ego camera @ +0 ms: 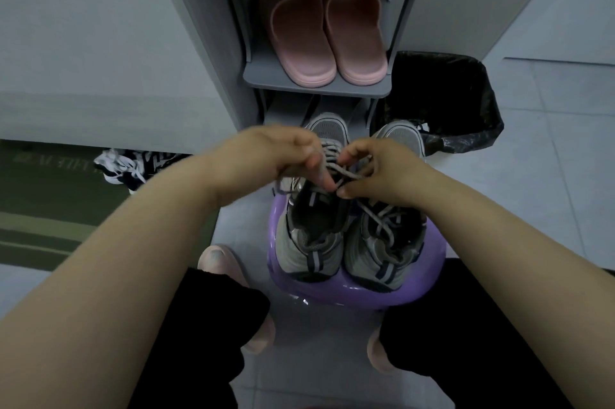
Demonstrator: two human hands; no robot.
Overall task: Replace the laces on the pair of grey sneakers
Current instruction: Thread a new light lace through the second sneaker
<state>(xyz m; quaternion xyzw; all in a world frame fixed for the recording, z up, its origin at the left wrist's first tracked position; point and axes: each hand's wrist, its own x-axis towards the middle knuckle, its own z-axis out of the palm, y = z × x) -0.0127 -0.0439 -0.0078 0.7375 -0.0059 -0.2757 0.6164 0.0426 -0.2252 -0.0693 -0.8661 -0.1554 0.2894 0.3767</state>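
Grey sneakers [316,235]: mesh cloth, matt. Purple stool [409,285]: glossy plastic. Pink slippers [324,42]: matt rubbery foam. Bin liner [466,102]: shiny black plastic film.

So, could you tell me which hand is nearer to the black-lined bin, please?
Right. The right hand pinches the lace just short of the bin; the left hand pinches it too, farther left.
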